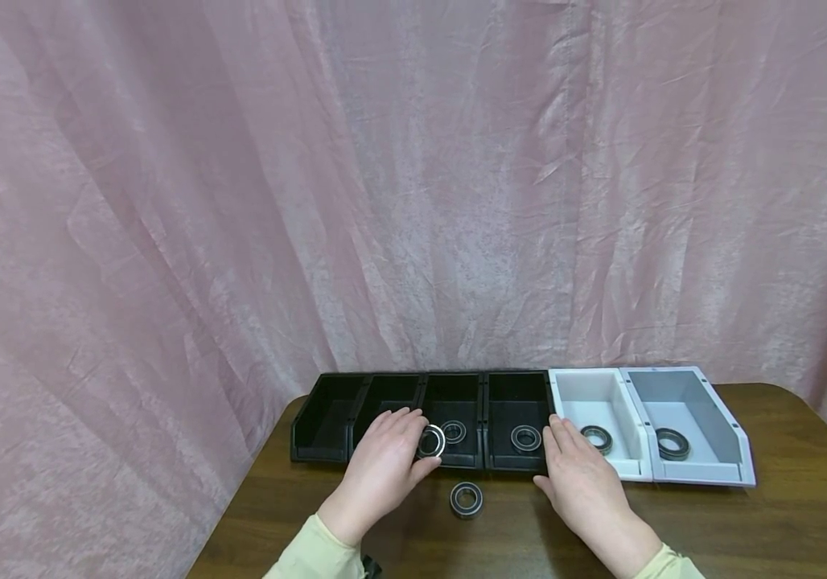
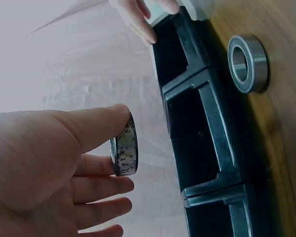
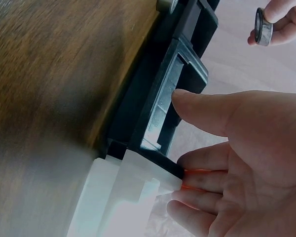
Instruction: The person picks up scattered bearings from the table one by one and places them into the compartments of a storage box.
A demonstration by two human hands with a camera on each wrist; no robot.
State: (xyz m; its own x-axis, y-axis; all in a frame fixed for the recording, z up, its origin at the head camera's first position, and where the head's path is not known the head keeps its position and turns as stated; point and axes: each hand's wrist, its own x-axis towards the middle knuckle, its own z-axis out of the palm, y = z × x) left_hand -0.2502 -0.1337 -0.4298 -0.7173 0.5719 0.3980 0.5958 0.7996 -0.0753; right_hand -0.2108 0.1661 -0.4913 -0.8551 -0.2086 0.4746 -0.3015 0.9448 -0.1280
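Between thumb and index finger, my left hand pinches a ball bearing, whose outer ring looks speckled in the left wrist view. That hand is held over the front of the black bins. My right hand holds nothing, its fingers nearly straight. It is by the border of the rightmost black bin and the white bin; in the right wrist view its fingertips are at that corner, though contact is hard to tell. Another bearing lies flat on the table in front of the bins, between the hands.
Single bearings lie in the two right black bins, in the white bin and in the grey bin. The row of bins stands along the back of the wooden table. A pink curtain hangs behind it.
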